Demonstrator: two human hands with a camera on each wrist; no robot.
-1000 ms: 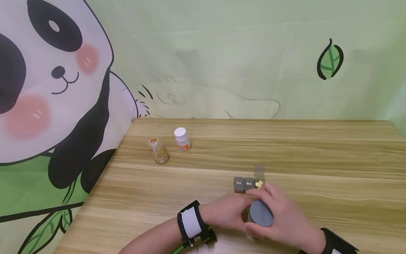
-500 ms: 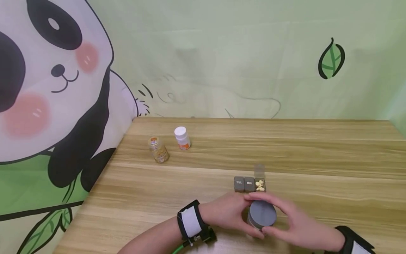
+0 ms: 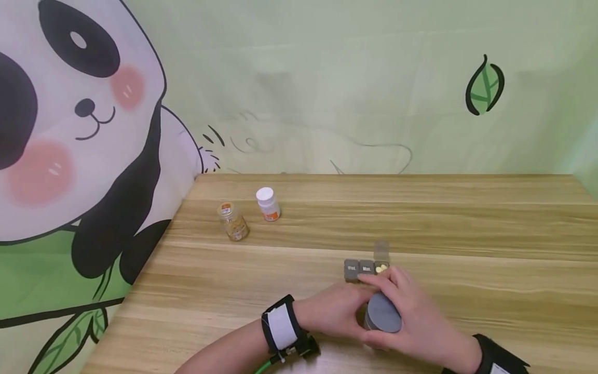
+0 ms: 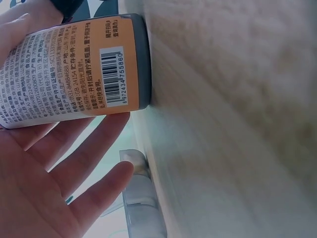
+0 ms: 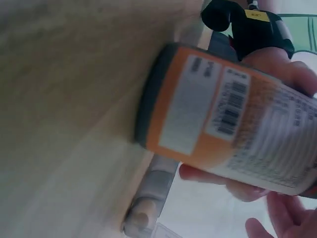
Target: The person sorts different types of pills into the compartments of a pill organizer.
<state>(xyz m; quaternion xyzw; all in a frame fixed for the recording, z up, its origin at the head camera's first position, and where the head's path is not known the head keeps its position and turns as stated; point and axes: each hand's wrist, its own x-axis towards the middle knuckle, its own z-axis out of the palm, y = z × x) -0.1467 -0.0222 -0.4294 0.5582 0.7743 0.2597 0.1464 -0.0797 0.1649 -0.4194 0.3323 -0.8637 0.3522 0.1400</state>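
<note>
A bottle with a dark grey lid (image 3: 383,312) stands upright between both hands, and its orange and white label (image 4: 64,72) faces the left wrist camera. The left hand (image 3: 333,311) curls its thumb and fingers around the bottle's left side. From the right, the right hand (image 3: 420,322) grips the lid with thumb and fingers. Just behind is a grey pill box (image 3: 359,270) marked Wed. and Mon.; its rightmost compartment has its clear lid (image 3: 381,251) raised and holds several pale yellow tablets (image 3: 381,268), partly hidden by the right fingers.
At the back left of the wooden table (image 3: 467,218) stand a clear jar (image 3: 234,223) with yellowish contents and a white bottle (image 3: 268,204) with an orange label. Behind the table hangs a green backdrop (image 3: 327,93) with a panda drawing.
Half a second ago the right hand was spread wider and farther right around the lid; it has moved left and closed in over it, covering part of the tablets again. The left hand has barely moved.
</note>
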